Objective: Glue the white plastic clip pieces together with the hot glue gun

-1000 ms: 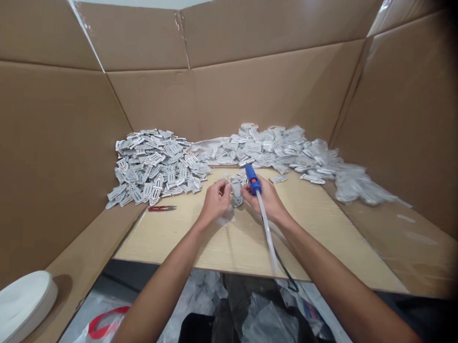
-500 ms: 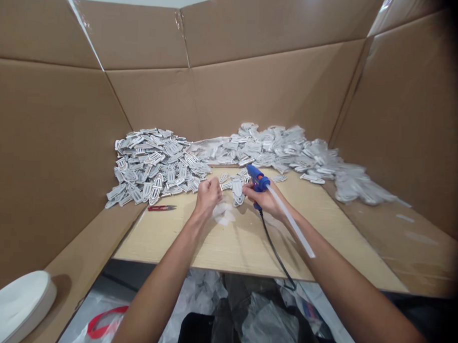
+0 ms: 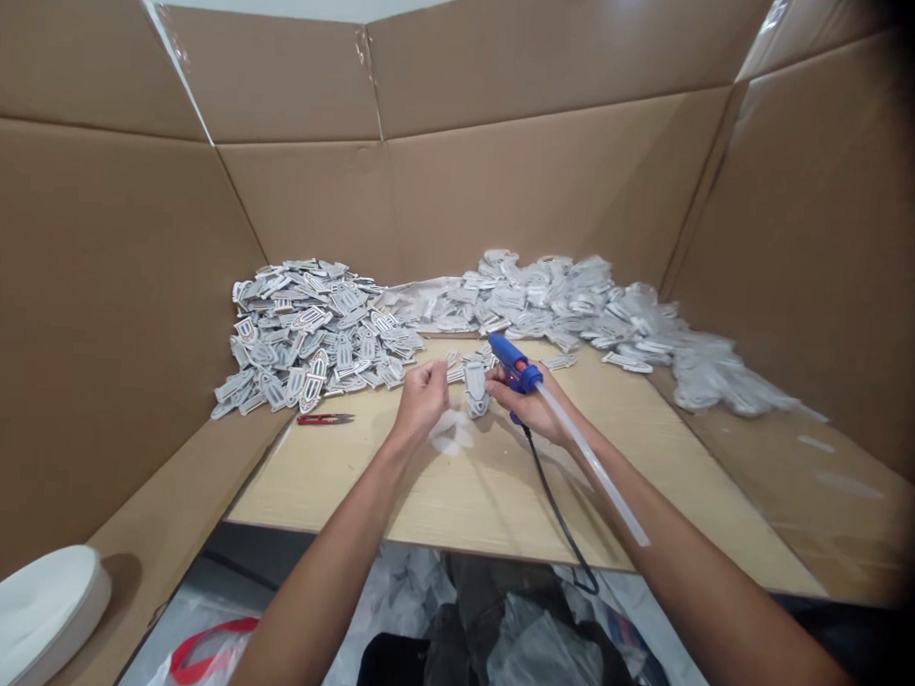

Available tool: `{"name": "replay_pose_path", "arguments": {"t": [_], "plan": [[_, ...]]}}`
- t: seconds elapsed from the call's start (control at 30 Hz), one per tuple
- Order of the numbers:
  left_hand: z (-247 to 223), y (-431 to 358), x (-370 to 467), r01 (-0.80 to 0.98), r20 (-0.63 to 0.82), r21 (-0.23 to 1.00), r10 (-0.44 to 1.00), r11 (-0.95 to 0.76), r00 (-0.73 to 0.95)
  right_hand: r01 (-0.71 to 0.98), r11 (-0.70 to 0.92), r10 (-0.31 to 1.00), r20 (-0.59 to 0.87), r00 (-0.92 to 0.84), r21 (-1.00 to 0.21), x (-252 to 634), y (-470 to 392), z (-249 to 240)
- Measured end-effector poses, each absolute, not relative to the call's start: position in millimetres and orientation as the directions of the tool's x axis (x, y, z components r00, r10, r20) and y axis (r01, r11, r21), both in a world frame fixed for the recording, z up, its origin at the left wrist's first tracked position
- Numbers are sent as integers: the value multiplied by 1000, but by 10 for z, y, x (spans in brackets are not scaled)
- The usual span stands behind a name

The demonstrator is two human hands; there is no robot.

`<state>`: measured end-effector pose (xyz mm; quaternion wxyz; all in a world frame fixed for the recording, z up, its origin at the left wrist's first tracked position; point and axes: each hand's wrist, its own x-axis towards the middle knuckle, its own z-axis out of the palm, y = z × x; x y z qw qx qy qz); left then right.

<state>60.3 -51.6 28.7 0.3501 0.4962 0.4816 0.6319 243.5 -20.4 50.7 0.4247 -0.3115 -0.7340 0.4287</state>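
Your right hand point(image 3: 535, 401) wraps its fingers around the blue glue gun point(image 3: 511, 360), nozzle aimed forward-left, long axis slanting back toward your forearm. Between your hands, the grey piece point(image 3: 476, 386) points its rounded end toward you; your left hand's point(image 3: 424, 397) fingers curl tight, contents indiscernible.

Your curled left hand point(image 3: 423, 397) conceals its inner side; you cannot determine whether it holds anything. Your right hand point(image 3: 536, 404) covers most of the handle on the blue glue gun point(image 3: 511, 359); its contact with the grey piece point(image 3: 475, 386) is unverifiable. The left edge cuts off the white round item point(image 3: 35, 613); a dark patch obscures the right cardboard wall point(image 3: 813, 255)
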Motion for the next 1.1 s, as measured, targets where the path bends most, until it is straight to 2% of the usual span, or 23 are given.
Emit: {"name": "replay_pose_path", "arguments": {"t": [0.13,0.23,0.3,0.47,0.63,0.77,0.97,1.1], "plan": [[319,-521,615,-76,290,943,913,-324,-288,90,463,815,383,-435,-882,2429,-203,514],[357,-530,630,-87,241,958,933,-273,-268,79,476,820,409,-401,-876,2423,-178,507],[373,-541,640,-59,239,964,944,-258,-229,75,478,821,415,-392,-875,2419,-159,492],[359,-571,669,138,366,928,915,-346,-172,134,518,819,444,-363,-845,2414,-155,420],[316,-557,641,104,367,929,918,-355,-151,230,664,734,560,-385,-712,2415,-188,368],[309,-548,610,54,375,927,922,-371,-96,196,611,769,515,-378,-767,2409,-160,342],[293,-562,623,187,429,897,893,-401,-139,151,553,794,465,-391,-819,2412,-104,321],[308,-541,637,-1,326,944,931,-331,-164,132,534,802,451,-392,-835,2407,-108,339]]}}
